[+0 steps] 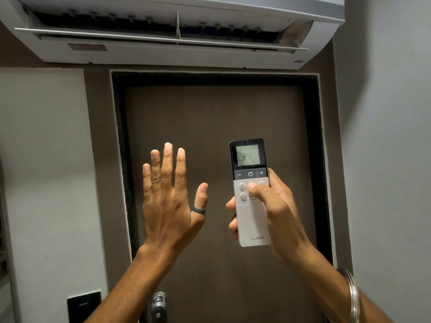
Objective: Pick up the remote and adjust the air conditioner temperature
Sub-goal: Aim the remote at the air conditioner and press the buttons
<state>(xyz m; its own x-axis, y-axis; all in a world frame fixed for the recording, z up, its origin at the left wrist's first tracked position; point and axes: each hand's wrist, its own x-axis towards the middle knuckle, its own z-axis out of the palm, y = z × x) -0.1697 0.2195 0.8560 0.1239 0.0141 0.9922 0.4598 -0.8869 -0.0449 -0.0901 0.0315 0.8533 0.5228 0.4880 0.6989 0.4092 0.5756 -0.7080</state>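
Right hand (272, 206) clamped round the slim white-and-black plastic remote with a small grey display (250, 194); fingers wrap the back from the left edge, thumb lies across the round buttons in the middle of the face. Remote held up in the air, right of centre, in front of the dark brown door (214, 127) and below the white wall-mounted air conditioner (163, 52) at the top of the scene.

Left hand (170, 201) empty, raised flat, fingers spread apart, back toward the camera, dark ring on the thumb. It sits left of the remote, apart from it, touching nothing.

Long axis of remote close to vertical. Display end up, toward the unit overhead; brand-marked end down at the heel of the palm. Display reads 24.

Step in hand, by my reading: pick-up done, temperature adjustment under way. The unit's flap looks open.

Next move likely calls for sliding the thumb up off the round buttons to the dark strip carrying minus, power and plus, and pressing minus or plus. Power sits between them, so a careless press risks switching off.
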